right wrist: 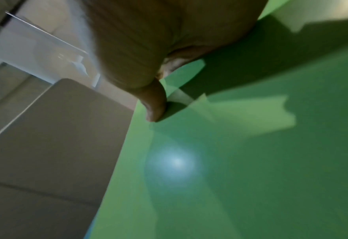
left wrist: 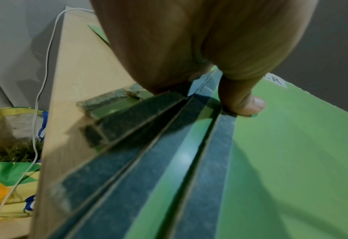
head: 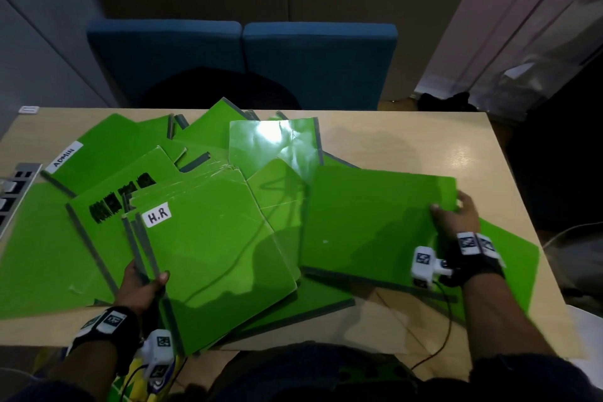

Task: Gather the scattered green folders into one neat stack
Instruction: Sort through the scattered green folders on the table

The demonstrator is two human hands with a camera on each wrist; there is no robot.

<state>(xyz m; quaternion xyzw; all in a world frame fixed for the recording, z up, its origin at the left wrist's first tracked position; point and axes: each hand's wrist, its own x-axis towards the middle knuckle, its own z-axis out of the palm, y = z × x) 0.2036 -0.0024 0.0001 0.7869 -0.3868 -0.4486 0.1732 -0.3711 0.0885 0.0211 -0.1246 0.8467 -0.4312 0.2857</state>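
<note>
Several green folders with grey spines lie fanned over the wooden table (head: 424,147). My left hand (head: 143,284) pinches the spine edge of a small pile topped by the folder labelled H.R (head: 215,251), thumb (left wrist: 244,103) on its cover (left wrist: 291,161). My right hand (head: 456,215) grips the right edge of a plain green folder (head: 375,222), thumb (right wrist: 155,105) on top of that folder (right wrist: 240,161), which is raised above another folder (head: 512,258) near the table's right edge. A folder labelled ADMIN (head: 98,157) lies at the back left.
Two blue chairs (head: 241,59) stand behind the table with a dark bag (head: 222,88) on them. A grey socket strip (head: 13,192) sits at the left edge. A yellow patterned bag (left wrist: 7,161) and a white cable (left wrist: 44,80) are beside the table's near left corner.
</note>
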